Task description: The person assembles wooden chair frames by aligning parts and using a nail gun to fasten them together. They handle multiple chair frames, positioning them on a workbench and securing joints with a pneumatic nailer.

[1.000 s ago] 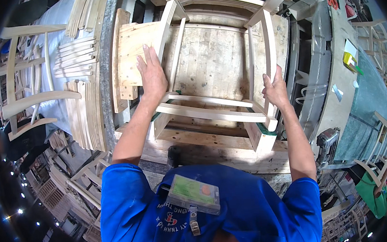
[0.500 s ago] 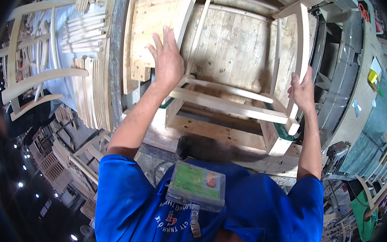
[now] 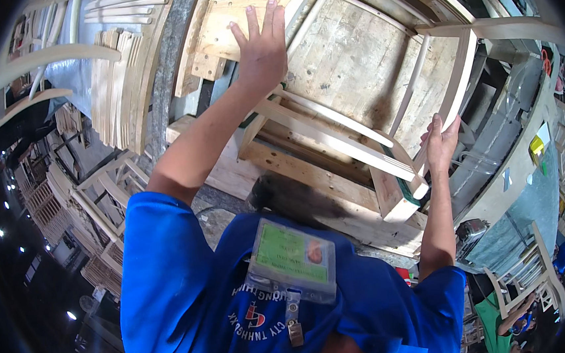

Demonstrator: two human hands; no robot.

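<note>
A pale wooden chair frame (image 3: 336, 139) lies on a wooden work fixture (image 3: 313, 181), with slim round rails inside its thicker bars. My right hand (image 3: 440, 141) is closed around the frame's right-hand bar, thumb on top. At the left side, my left hand (image 3: 262, 53) rests against the frame's left bar. Its fingers are stretched out and spread, pointing away from me. The palm side is hidden, so how firmly it presses cannot be seen. Green-edged blocks (image 3: 400, 200) stand under the near corners of the frame.
Stacked wooden slats (image 3: 113, 90) and curved chair parts (image 3: 54, 58) lie to the left. A drilled wooden board (image 3: 227, 21) is beside my left hand. On the right stands a curved grey-green table (image 3: 517, 204). Farther right, a person in green (image 3: 496, 322) is near another chair frame (image 3: 529, 273).
The whole view has turned and shifted, so the bench and frame appear tilted differently. Both hands are still at the frame's sides, the right one still gripping its bar.
</note>
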